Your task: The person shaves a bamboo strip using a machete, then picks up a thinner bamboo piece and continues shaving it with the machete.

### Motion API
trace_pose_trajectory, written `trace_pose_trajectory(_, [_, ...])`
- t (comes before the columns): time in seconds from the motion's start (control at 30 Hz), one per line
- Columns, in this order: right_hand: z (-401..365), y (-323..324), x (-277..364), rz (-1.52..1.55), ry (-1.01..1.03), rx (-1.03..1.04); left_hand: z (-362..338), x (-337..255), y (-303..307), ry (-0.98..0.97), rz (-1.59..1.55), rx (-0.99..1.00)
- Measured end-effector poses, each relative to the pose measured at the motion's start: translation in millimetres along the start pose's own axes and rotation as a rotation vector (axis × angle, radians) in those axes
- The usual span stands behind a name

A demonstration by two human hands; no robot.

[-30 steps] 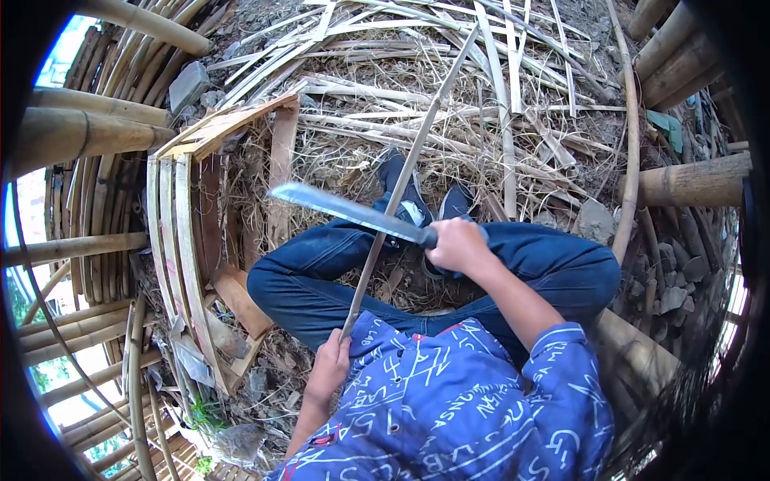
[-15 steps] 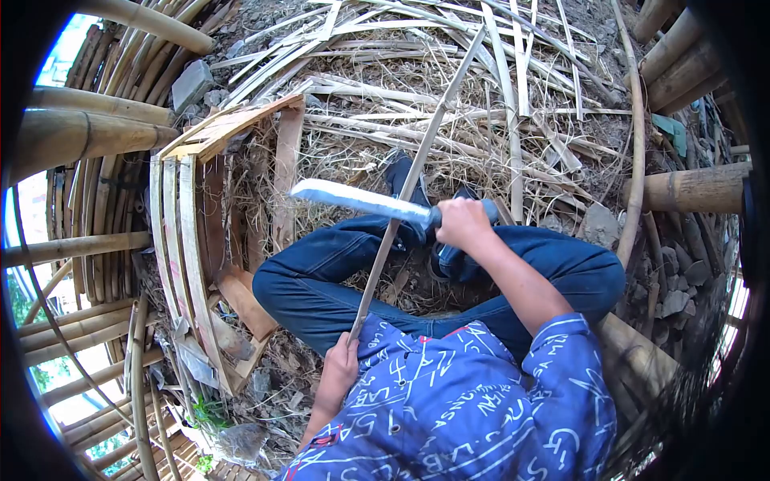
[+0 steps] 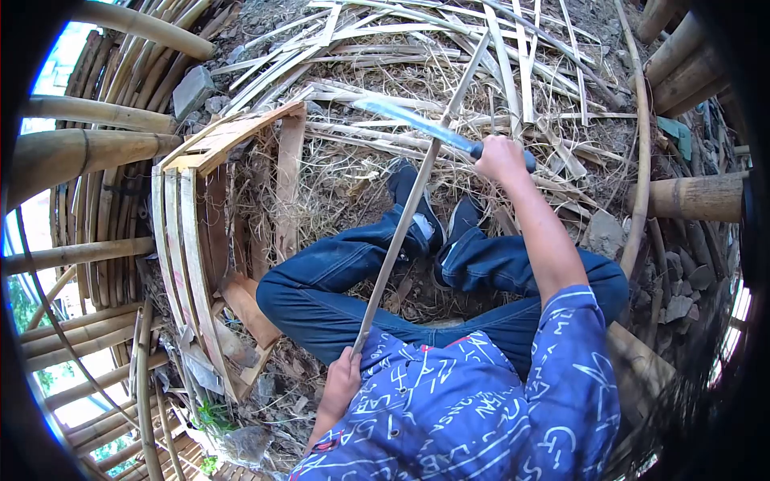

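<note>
Outdoor bamboo workshop: stacked bamboo poles (image 3: pixel 88 148), split strips (image 3: pixel 401 32) littering the ground.

Right hand (image 3: pixel 501 158) outstretched, left hand (image 3: pixel 341 383) clenched.

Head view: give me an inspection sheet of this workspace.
Surface: ground, earth covered with straw.
Job's things: strip, long, slanting up and away from the lap; machete, its blade crossing the strip far up.
Clutter: offcuts scattered ahead; stone; frame of curved slats at the left.
Hands: left hand shut on the strip's near end; right hand shut on the machete's handle, arm stretched out.
Cables: nothing seen.
Surroundings: poles stacked at the left, more at the right.
</note>
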State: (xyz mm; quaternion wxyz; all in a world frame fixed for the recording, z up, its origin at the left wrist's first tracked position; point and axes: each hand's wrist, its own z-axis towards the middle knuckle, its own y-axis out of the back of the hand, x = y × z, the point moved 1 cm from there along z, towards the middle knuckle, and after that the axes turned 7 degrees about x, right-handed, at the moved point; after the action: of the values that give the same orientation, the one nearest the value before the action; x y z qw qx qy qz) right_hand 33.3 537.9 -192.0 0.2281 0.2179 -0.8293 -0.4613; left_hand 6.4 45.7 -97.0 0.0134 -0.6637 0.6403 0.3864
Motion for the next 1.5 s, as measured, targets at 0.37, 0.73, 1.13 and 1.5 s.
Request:
trace_pose_trajectory(0.37, [-10, -6, -20, 0.285, -0.105, -0.051, 6, 30, -1, -0.004, -0.107, 0.076])
trace_pose_trajectory(0.73, [-115, -65, 75, 0.186, 0.381, 0.199, 12, 46, -5, 0.036, -0.232, 0.131])
trace_pose_trajectory(1.13, [-33, -39, 31, 0.102, 0.151, 0.061, 6, 21, -3, 0.006, -0.033, 0.054])
trace_pose_trajectory(1.5, [3, -34, 25, 0.021, 0.188, 0.013, 11, 35, -6, -0.049, -0.059, 0.025])
